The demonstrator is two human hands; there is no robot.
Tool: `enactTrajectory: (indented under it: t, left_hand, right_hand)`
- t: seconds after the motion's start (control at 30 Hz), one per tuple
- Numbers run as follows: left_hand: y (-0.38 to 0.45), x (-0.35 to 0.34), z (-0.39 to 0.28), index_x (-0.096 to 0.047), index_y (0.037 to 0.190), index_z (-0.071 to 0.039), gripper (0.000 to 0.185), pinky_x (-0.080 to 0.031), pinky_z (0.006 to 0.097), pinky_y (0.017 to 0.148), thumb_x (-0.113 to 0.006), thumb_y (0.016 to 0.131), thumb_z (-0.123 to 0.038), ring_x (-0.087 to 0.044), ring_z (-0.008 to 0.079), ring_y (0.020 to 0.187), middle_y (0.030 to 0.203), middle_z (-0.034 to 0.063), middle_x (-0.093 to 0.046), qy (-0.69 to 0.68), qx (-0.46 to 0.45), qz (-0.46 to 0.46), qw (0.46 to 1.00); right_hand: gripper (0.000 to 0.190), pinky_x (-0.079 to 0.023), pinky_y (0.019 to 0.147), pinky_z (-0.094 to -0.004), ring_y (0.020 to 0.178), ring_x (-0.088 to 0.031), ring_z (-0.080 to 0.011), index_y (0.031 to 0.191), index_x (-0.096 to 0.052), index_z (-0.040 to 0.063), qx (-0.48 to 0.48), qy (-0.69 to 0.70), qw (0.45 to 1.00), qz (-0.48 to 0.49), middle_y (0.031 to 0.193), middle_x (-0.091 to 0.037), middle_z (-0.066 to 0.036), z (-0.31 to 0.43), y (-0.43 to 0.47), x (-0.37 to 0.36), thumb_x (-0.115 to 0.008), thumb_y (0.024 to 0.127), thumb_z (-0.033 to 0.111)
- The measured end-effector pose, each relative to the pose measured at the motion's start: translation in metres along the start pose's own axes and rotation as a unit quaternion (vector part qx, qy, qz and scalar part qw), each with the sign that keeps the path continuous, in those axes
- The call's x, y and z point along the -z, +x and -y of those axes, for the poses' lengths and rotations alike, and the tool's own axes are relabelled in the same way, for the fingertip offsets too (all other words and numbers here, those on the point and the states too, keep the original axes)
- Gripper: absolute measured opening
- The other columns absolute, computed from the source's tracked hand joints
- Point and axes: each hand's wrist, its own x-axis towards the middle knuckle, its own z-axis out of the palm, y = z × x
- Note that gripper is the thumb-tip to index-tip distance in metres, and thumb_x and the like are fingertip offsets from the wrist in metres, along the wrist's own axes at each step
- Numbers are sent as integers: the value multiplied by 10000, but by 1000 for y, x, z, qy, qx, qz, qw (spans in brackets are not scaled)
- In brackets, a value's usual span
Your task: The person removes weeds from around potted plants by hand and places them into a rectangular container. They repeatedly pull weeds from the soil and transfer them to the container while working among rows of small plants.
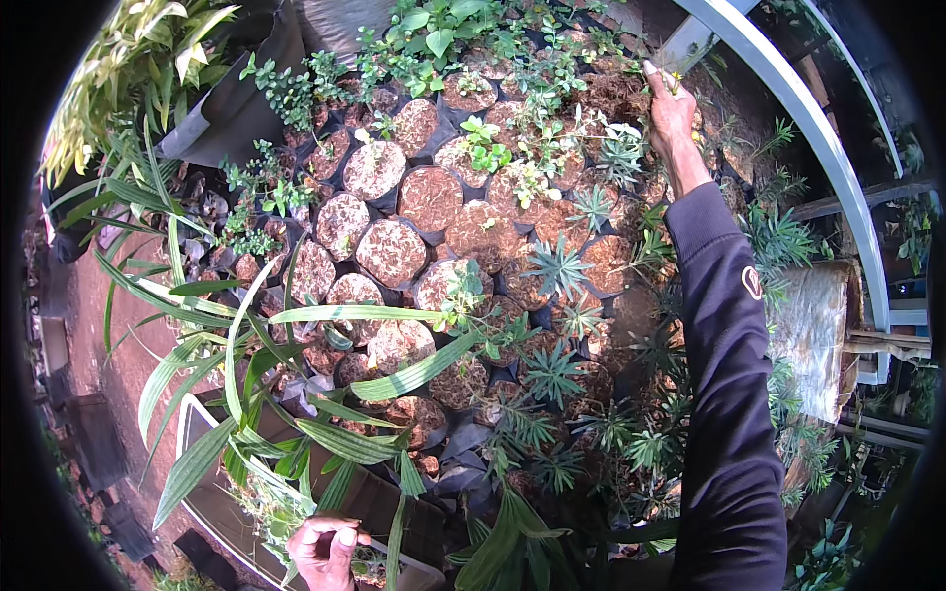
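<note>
My right hand reaches to the far right side of a bed of potted seedlings. Its fingers close around the thin stems of a small yellow-flowered plant. Low in the view, my left hand is curled, thumb and fingertips close together; whether something small is pinched there cannot be told. It is over a dark, pale-rimmed container holding loose uprooted greenery. Between the hands stand many black grow bags of brown fibrous soil, some bearing seedlings. Narrow-leaved grey-green seedlings grow on the right.
Long strap-like palm leaves arch over the lower left of the bags. A black plastic sheet stands at upper left. On the right are a curved pale metal frame and a weathered board. Reddish bare ground runs along the left.
</note>
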Motion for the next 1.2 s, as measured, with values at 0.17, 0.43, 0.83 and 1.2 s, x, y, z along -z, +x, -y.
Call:
enactTrajectory:
  t: [0.17,0.43,0.83,1.2]
  left_hand:
    - [1,-5,-6,-632,1072,23,204,-502,278,679,-603,961,-145,-626,162,729,874,102,-651,9,-21,6,1000]
    - [-1,-12,-10,-644,1049,27,176,-500,287,666,-601,953,-114,-617,168,714,875,109,-652,17,-36,-2,999]
    - [0,-13,-10,-658,1035,22,165,-492,315,718,-605,944,-106,-605,184,778,939,116,-659,58,-86,14,994]
    - [-2,-17,-5,-661,1074,17,167,-486,293,738,-578,963,-76,-595,171,816,967,103,-658,52,-48,17,997]
  right_hand:
    - [381,-469,830,-322,890,-607,-153,1116,-735,90,20,-92,995,-32,1003,-709,-83,7,5,10,-780,831,339]
    - [307,-435,684,-306,737,-524,-97,1039,-739,57,35,-68,996,-44,863,-688,-13,12,-5,13,-726,879,318]
    - [360,-464,732,-345,788,-578,-157,1072,-723,57,8,-232,973,-8,873,-674,-69,41,-4,30,-701,871,354]
    - [425,-429,1064,-449,1206,-545,-378,1294,-600,136,175,-451,834,265,1303,-583,-176,2,-50,-50,-634,872,177]
